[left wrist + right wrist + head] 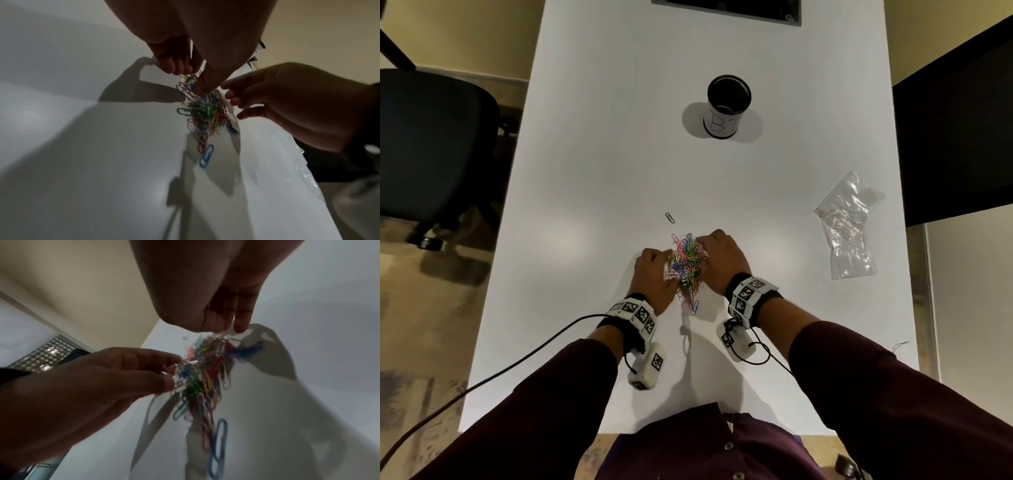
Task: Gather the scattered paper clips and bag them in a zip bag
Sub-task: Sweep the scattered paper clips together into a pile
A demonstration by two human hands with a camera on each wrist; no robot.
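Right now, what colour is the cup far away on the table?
Black cup with a white label; head view shows it best.

The person wears a dark maroon buttoned shirt [729,445] with long sleeves [558,387]. Each wrist carries a black strap ringed with white blocks [635,313] printed with black-and-white square markers. A white camera pod [647,368] hangs below each strap, and thin black cables [482,377] trail off toward the lower left of the frame.

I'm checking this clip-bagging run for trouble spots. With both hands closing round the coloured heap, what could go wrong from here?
1. The lone clip lies apart, beyond the pile of paper clips, and may get missed.
2. The left hand and right hand squeeze a tangled heap; lifted, its loose low clips, like the blue clip, may drop.
3. The zip bag lies flat, well off to the right, with neither hand on it.
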